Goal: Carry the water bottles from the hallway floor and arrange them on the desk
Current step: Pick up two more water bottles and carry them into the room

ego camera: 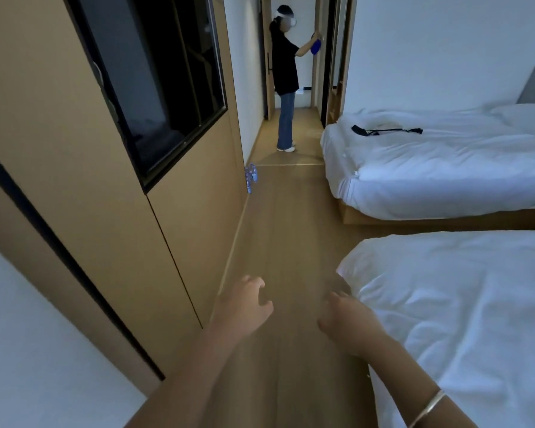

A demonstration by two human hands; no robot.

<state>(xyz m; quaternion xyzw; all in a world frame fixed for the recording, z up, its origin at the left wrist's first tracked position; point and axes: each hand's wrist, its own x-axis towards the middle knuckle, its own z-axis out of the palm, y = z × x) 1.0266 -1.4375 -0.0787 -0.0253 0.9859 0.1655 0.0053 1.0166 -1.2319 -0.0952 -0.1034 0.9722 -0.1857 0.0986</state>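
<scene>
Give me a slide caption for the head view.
Both empty hands, left and right, reach ahead toward water bottles on the floor by the wall.

The floor (291, 227) is light brown wood, matching the tan wall panels (74, 134). Both beds (445, 168) wear plain white linen; a black strap (383, 130) lies on the farther one. The water bottles (251, 176) show clear with blue labels.

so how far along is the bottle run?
Nothing looks done: no desk in view, and the water bottles stand on the floor by the wooden wall panel. In hand: nothing, left hand and right hand are empty, no grip. Left: reach, carry, arrange.
</scene>
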